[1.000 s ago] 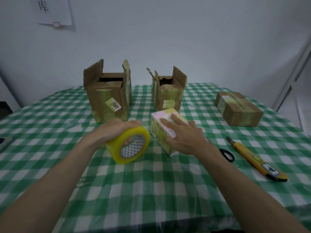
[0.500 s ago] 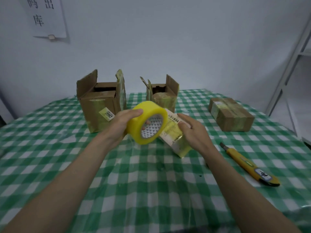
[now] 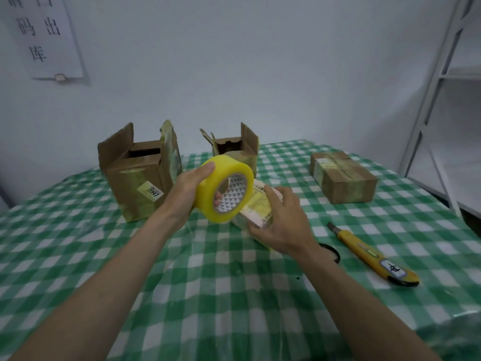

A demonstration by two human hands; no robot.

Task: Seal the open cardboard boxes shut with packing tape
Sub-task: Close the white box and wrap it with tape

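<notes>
1. Head view, hands: the left hand (image 3: 186, 190) holds the yellow roll of packing tape (image 3: 224, 188) raised above the surface (image 3: 182, 282). Its thumb lies over the top of the roll and fingertips show through the core, so its grip is closed round the roll.
2. The right hand (image 3: 282, 225) holds a small pale box (image 3: 257, 207) with a printed label, tilted and lifted just right of the tape roll. The thumb lies along the near edge and the fingers spread over the top and far side, so its grip is wrapped on the box.
3. The roll hides the left part of the small box; whether the two touch cannot be told.
4. Far left on the surface stands a large open cardboard box (image 3: 135, 178), flaps upright, with a yellow sticker on its near face.
5. Behind the roll stands a smaller open cardboard box (image 3: 234, 147), its flaps also up.
6. Far right lies a closed cardboard box (image 3: 343, 181) wrapped in yellowish tape, well apart from the hands.
7. Near right lies a yellow utility knife (image 3: 374, 259), and a black scissor handle (image 3: 331, 252) shows beside the right wrist.
8. A green and white checked cloth covers the surface; a paper sign (image 3: 39, 35) hangs on the wall at far left, and a white shelf frame (image 3: 442, 74) stands at the right.
</notes>
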